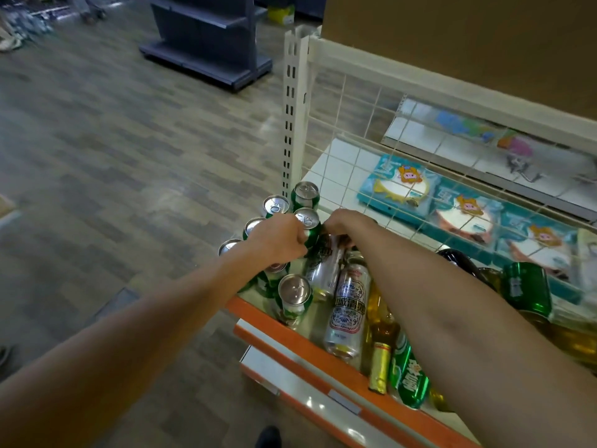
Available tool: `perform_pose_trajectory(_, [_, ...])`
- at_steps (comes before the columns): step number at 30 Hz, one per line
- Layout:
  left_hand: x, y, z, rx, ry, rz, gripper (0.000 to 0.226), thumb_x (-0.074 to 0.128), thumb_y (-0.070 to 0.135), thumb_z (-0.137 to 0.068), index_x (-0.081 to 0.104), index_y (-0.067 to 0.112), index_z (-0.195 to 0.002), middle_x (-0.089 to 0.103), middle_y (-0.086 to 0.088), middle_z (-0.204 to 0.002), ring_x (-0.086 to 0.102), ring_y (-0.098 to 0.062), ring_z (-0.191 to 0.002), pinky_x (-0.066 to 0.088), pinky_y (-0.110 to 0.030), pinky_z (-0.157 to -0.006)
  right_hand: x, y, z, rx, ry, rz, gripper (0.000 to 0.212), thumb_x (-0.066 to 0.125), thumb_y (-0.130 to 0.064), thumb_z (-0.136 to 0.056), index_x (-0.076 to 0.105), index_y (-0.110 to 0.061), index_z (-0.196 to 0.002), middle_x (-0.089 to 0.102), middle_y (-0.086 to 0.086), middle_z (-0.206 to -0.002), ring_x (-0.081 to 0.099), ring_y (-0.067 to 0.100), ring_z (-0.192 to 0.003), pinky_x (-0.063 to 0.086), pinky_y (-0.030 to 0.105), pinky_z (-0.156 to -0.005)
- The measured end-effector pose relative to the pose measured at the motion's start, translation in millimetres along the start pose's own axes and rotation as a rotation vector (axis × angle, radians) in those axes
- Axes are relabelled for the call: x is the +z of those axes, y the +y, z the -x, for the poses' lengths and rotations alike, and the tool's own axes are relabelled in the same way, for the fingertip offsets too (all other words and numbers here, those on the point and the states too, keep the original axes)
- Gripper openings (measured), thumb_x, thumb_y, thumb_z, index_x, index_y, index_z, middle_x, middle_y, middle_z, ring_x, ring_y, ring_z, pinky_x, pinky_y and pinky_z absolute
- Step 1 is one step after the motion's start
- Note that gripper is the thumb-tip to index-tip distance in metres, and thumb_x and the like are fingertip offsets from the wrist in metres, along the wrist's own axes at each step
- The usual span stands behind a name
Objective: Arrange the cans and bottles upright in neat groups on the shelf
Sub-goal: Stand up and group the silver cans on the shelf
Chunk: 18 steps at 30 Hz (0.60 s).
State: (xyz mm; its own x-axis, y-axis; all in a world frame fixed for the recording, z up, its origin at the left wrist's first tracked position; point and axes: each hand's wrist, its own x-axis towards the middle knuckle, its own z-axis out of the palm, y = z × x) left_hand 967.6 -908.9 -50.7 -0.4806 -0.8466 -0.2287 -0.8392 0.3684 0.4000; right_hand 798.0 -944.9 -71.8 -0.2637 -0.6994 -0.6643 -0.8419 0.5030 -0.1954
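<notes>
On an orange-edged cream shelf (271,323), an upright green aluminium can (310,233) is gripped by the left hand (277,239); the right hand (343,221), just beside, is set on a lying silver can (324,270), grip hidden. More upright cans (294,290) are clustered round the left hand.

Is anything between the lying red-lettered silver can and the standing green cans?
Yes. Another silver can lies partly between the red-lettered can and the upright green cans, with the right hand at its far end.
</notes>
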Motion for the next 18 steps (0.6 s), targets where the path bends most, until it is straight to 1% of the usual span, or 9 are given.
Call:
perform_pose_trajectory(2, [2.5,-0.3,-5.0,0.011,-0.037,-0.012,0.012,0.067,0.025,-0.080,0.076,0.018,-0.079,0.072,-0.002,-0.081,0.067,-0.020,-0.075,0.057,-0.033,-0.067,-6.2,1.1,-5.9,0.005,-0.032,-0.017,0.037,0.057,-0.039,-0.097,0.057,-0.007,-0.080,0.063,0.009,-0.080,0.060,0.022,-0.074,0.054,0.035,-0.084])
perform_pose_trajectory(3, [4.4,0.5,-7.4,0.015,-0.053,-0.020,0.012,0.067,0.025,-0.078,0.075,0.017,-0.075,0.071,-0.002,-0.077,0.067,-0.022,-0.074,0.057,-0.033,-0.064,-9.3,1.9,-8.2,0.011,-0.053,-0.016,0.037,0.059,-0.041,-0.096,0.056,-0.008,-0.080,0.061,0.008,-0.078,0.059,0.022,-0.074,0.054,0.034,-0.081])
perform_pose_trajectory(4, [6.5,1.6,-9.7,0.022,-0.065,-0.031,0.013,0.067,0.025,-0.077,0.073,0.016,-0.070,0.069,-0.003,-0.072,0.067,-0.024,-0.072,0.055,-0.032,-0.060,-12.2,2.5,-10.2,0.019,-0.072,-0.014,0.036,0.061,-0.042,-0.094,0.056,-0.009,-0.079,0.059,0.007,-0.076,0.057,0.020,-0.069,0.053,0.032,-0.072])
perform_pose_trajectory(6, [10.2,5.7,-12.8,0.038,-0.092,-0.046,0.016,0.067,0.026,-0.075,0.071,0.013,-0.066,0.067,-0.006,-0.068,0.067,-0.026,-0.068,0.051,-0.032,-0.057,-16.8,3.8,-12.0,0.021,-0.092,0.006,0.036,0.065,-0.042,-0.091,0.053,-0.012,-0.075,0.053,0.005,-0.068,0.047,0.016,-0.056,0.041,0.027,-0.054])
perform_pose_trajectory(9, [12.0,9.8,-15.2,0.052,-0.134,-0.053,0.018,0.069,0.031,-0.078,0.072,0.014,-0.073,0.066,-0.004,-0.070,0.066,-0.023,-0.070,0.051,-0.031,-0.057,-23.2,8.2,-9.8,0.009,-0.117,0.020,0.040,0.067,-0.045,-0.087,0.049,-0.015,-0.069,0.043,0.002,-0.053,0.034,0.014,-0.045,0.029,0.024,-0.047])
perform_pose_trajectory(11, [12.5,12.0,-16.0,0.043,-0.162,-0.056,0.020,0.070,0.034,-0.080,0.072,0.014,-0.077,0.063,-0.001,-0.070,0.064,-0.022,-0.072,0.047,-0.030,-0.057,-31.4,14.2,-4.6,-0.015,-0.074,0.011,0.041,0.070,-0.045,-0.084,0.049,-0.016,-0.065,0.043,0.001,-0.051,0.034,0.013,-0.042,0.029,0.022,-0.046])
perform_pose_trajectory(14, [12.3,16.4,-17.5,0.025,-0.217,-0.030,0.026,0.072,0.039,-0.081,0.072,0.012,-0.081,0.064,0.000,-0.073,0.064,-0.019,-0.073,0.046,-0.030,-0.059,-44.0,24.3,8.9,-0.054,-0.003,-0.002,0.045,0.077,-0.053,-0.071,0.055,-0.015,-0.066,0.051,0.002,-0.057,0.041,0.016,-0.049,0.035,0.026,-0.054])
perform_pose_trajectory(16, [14.1,20.9,-16.7,0.018,-0.261,0.008,0.030,0.073,0.039,-0.082,0.070,0.009,-0.075,0.062,-0.001,-0.068,0.062,-0.018,-0.068,0.044,-0.028,-0.058,-46.9,30.8,21.3,-0.084,0.055,-0.030,0.050,0.079,-0.060,-0.068,0.058,-0.015,-0.071,0.056,0.002,-0.066,0.047,0.017,-0.056,0.038,0.027,-0.058])
perform_pose_trajectory(18, [17.2,26.2,-13.6,-0.002,-0.259,0.040,0.034,0.074,0.037,-0.081,0.062,0.011,-0.063,0.055,0.000,-0.060,0.055,-0.016,-0.060,0.040,-0.027,-0.055,-45.4,36.4,36.0,-0.121,0.125,-0.016,0.054,0.075,-0.064,-0.070,0.059,-0.014,-0.081,0.061,0.002,-0.079,0.054,0.016,-0.067,0.041,0.026,-0.060])
